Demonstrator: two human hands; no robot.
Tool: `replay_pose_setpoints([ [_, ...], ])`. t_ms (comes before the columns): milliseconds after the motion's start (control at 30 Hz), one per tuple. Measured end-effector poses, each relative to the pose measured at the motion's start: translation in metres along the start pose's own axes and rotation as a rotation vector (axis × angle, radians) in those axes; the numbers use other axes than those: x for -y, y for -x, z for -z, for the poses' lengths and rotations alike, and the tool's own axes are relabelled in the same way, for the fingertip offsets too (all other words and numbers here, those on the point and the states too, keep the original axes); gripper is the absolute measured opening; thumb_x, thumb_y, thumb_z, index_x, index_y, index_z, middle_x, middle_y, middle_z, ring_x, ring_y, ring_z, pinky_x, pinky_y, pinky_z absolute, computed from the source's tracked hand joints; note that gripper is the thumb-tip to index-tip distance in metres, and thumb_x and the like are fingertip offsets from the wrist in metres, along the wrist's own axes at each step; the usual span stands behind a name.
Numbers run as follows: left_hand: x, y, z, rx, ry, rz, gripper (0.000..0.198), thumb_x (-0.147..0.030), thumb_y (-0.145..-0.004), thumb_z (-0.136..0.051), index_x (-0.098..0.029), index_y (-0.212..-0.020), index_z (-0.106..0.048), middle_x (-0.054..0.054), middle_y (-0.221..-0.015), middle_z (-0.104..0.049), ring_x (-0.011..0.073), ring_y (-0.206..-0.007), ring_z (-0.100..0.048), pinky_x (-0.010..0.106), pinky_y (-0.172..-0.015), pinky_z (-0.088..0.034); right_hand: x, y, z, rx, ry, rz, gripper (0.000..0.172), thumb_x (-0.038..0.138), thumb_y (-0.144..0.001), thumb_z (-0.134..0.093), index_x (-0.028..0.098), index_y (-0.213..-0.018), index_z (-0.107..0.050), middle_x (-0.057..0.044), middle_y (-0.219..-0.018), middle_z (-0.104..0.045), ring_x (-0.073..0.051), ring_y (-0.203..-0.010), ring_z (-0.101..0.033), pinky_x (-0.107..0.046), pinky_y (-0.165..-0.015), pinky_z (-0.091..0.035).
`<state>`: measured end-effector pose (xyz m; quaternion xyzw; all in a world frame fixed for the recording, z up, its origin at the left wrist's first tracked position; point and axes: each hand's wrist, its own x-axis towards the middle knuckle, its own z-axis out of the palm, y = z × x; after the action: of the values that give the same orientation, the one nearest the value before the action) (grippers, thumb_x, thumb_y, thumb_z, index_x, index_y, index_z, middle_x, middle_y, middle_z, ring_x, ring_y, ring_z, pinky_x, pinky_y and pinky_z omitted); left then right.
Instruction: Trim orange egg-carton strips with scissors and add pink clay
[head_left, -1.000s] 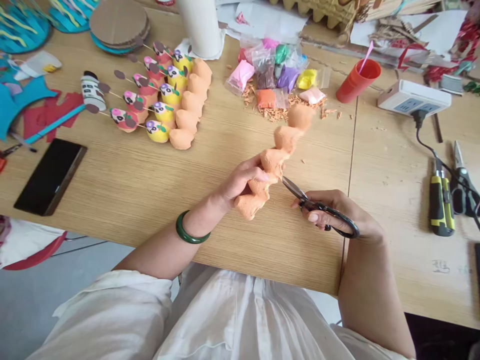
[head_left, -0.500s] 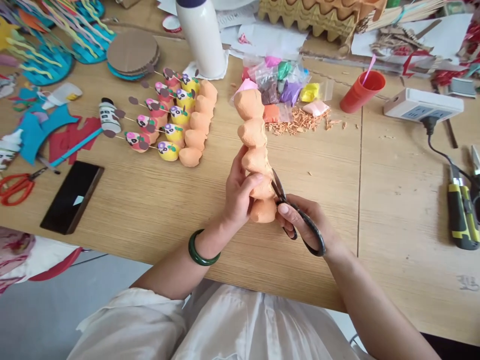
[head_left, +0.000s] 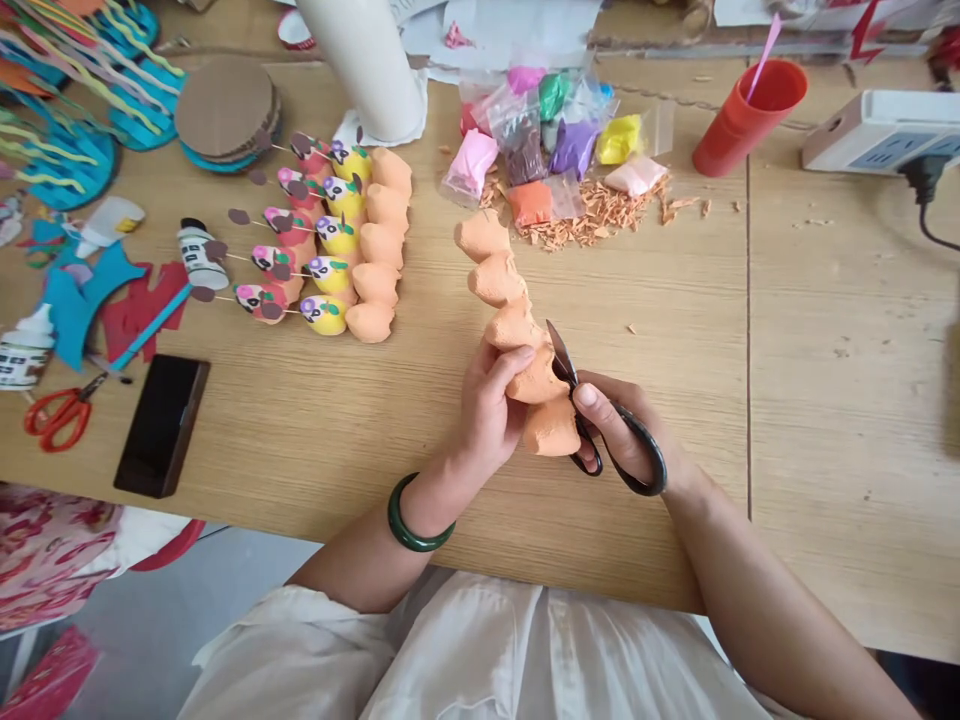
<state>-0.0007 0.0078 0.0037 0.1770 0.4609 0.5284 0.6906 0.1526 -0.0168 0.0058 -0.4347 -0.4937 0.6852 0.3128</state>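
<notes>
My left hand (head_left: pixel 491 405) is closed around an orange strip of egg-carton cups (head_left: pixel 514 305), with the thumb on top near its lower end. The strip slants over the table, its far end toward the bags of clay. In my right hand (head_left: pixel 626 425) are black-handled scissors (head_left: pixel 566 360), fingers and thumb at the loops. Their blades are parted and lie against the strip's right edge, by the lowest cups. One blade is partly hidden by the strip. A dark green bangle (head_left: pixel 420 515) circles my left wrist.
Decorated red and yellow cup rows (head_left: pixel 326 230) stand at left beside a plain orange row (head_left: pixel 380 245). Behind the strip lie clay bags (head_left: pixel 574 145) and orange shavings (head_left: pixel 600 215). A red cup (head_left: pixel 750 115), power strip (head_left: pixel 877 130), black phone (head_left: pixel 163 425) and red-handled scissors (head_left: pixel 60 415) are around.
The strip has tilted, its far end leaning further left and its near end shifting right. The scissors have moved slightly right with it. The whole view has shifted.
</notes>
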Motion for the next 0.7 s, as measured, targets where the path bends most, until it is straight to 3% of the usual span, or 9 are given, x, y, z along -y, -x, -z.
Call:
replay_pose_setpoints([
  [133, 0.005, 0.007, -0.004, -0.01, 0.015, -0.089, 0.017, -0.026, -0.08, -0.072, -0.025, -0.095, -0.065, -0.001, -0.086, -0.068, 0.0156, -0.077, -0.066, 0.029, -0.073, -0.055, 0.004, 0.004, 0.004, 0.024, 0.051, -0.002, 0.05, 0.068, -0.098, -0.055, 0.019, -0.085, -0.056, 0.004, -0.058, -0.053, -0.01, -0.046, -0.052, -0.023, -0.043, -0.042],
  [333, 0.01, 0.016, -0.004, -0.078, -0.06, -0.194, 0.012, -0.027, -0.082, -0.074, -0.026, -0.094, -0.071, 0.003, -0.093, -0.07, 0.0197, -0.085, -0.065, 0.031, -0.077, -0.057, 0.009, 0.011, 0.004, 0.036, 0.191, 0.085, 0.052, 0.069, -0.095, -0.059, 0.017, -0.089, -0.058, 0.002, -0.065, -0.053, -0.01, -0.054, -0.049, -0.025, -0.048, -0.036],
  [500, 0.015, 0.021, -0.002, -0.121, -0.14, -0.204, 0.014, -0.035, -0.084, -0.075, -0.026, -0.094, -0.071, 0.005, -0.102, -0.072, 0.0243, -0.099, -0.068, 0.035, -0.089, -0.057, 0.007, 0.012, -0.002, -0.027, 0.209, 0.102, 0.049, 0.064, -0.096, -0.062, 0.019, -0.078, -0.053, 0.005, -0.063, -0.045, -0.009, -0.055, -0.039, -0.025, -0.049, -0.03],
  [700, 0.016, 0.02, -0.004, -0.142, -0.101, -0.144, 0.008, -0.029, -0.083, -0.075, -0.028, -0.091, -0.072, 0.001, -0.095, -0.073, 0.0225, -0.096, -0.071, 0.034, -0.085, -0.056, 0.006, 0.012, -0.01, -0.148, 0.227, 0.038, 0.052, 0.061, -0.094, -0.066, 0.021, -0.068, -0.045, 0.006, -0.061, -0.036, -0.008, -0.054, -0.028, -0.027, -0.048, -0.025],
])
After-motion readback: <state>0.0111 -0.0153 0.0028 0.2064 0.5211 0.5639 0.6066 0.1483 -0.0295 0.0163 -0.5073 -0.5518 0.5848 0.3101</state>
